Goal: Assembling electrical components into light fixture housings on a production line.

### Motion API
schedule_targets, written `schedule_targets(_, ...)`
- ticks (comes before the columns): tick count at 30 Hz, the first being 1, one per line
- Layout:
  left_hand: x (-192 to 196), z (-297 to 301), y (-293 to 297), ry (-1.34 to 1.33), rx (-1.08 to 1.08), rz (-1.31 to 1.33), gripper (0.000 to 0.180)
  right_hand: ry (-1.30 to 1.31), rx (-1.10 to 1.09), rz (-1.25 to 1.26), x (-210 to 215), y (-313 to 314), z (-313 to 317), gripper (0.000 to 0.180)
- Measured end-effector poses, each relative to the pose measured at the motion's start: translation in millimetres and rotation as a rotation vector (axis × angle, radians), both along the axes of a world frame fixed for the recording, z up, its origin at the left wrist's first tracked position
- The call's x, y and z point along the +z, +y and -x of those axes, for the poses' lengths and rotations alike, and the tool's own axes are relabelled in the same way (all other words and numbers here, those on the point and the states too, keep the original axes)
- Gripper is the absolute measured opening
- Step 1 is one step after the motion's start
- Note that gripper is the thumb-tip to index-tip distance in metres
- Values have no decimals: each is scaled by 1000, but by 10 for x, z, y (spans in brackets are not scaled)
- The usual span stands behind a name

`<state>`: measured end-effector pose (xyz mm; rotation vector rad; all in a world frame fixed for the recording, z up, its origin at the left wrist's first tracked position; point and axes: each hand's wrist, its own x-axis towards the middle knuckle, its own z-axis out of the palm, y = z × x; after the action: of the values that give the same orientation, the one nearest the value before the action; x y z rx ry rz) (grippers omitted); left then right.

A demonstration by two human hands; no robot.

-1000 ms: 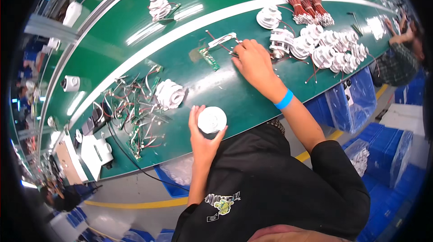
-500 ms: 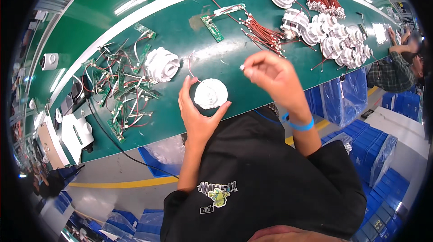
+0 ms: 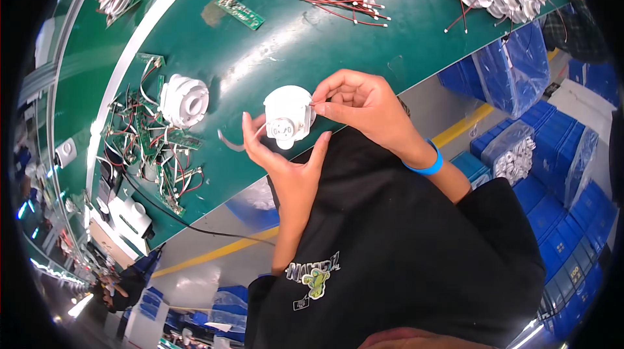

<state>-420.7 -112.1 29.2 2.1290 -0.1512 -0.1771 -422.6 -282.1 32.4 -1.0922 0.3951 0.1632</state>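
Two hands, newly together, I see left hand (image 3: 284, 157) cradling white housing (image 3: 288, 108), right hand (image 3: 361, 103) pinching thin wire (image 3: 317, 104) at its right edge

Blue crates (image 3: 552, 154) stand near a yellow floor line (image 3: 463, 127).
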Motion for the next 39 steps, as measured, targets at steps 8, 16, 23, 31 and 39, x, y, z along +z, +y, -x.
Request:
schedule_targets(8, -37, -269, 141, -165, -294, -70, 119, -33, 111, 46, 6, -53, 71, 8)
schedule_targets(16, -122, -350, 154, 96, -282, 99, 108, -50, 46, 35, -31, 56, 88, 10)
schedule_targets(23, -189, -313, 148, 32, -202, 9, 89, -59, 83, -23, -37, 7, 64, 11)
schedule_targets(31, -163, -306, 65, -6, -214, 81, 105, -70, 147, 17, -37, -32, 45, 9)
schedule_targets(39, -152, -322, 54, -57, -265, 36, 119, -117, 140, 29, -44, -53, 40, 8)
